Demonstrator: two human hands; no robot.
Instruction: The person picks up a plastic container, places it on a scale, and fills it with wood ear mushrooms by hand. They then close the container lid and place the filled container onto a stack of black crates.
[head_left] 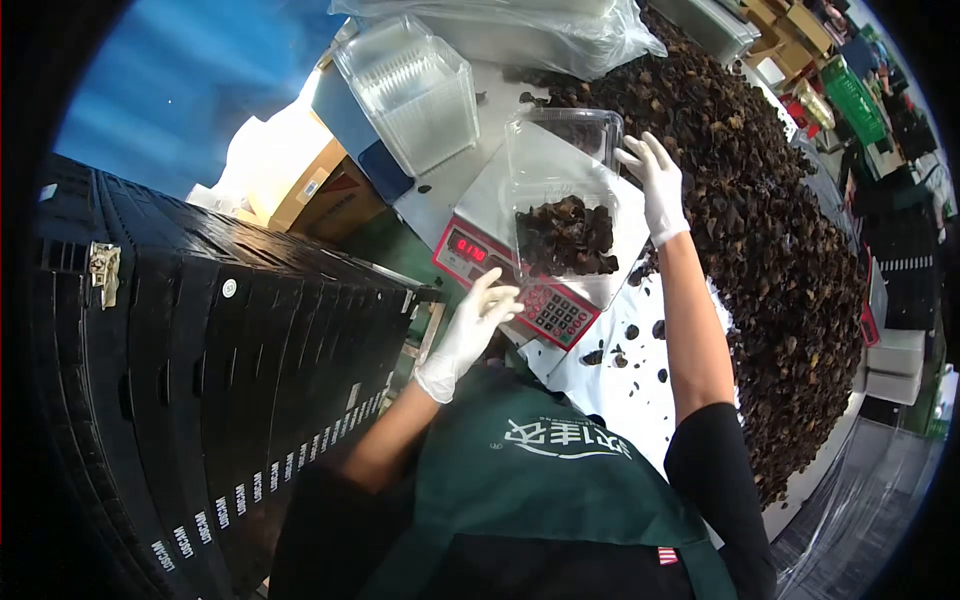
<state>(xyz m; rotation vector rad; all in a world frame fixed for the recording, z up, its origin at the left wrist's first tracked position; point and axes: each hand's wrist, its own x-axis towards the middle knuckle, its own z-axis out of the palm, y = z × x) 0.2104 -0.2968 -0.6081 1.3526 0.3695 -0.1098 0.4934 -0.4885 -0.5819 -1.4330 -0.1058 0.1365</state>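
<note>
A hinged clear plastic clamshell box (563, 187) sits with its lid up on a red digital scale (470, 247). Its lower half holds dark, crinkled wood ear mushrooms (568, 236). My right hand (660, 190), in a white glove, is beside the lid's right edge, fingers stretched out with the tips close to the plastic. Also gloved, my left hand (470, 330) hovers at the scale's front edge near the lit red display, its fingers apart and nothing between them.
A large heap of the same mushrooms (770, 240) covers the table's right side. Nested clear boxes (410, 95) stand at the back left, near a plastic bag (560, 35). Black stacked crates (230, 350) line the left. Loose bits lie on a white sheet (610, 385).
</note>
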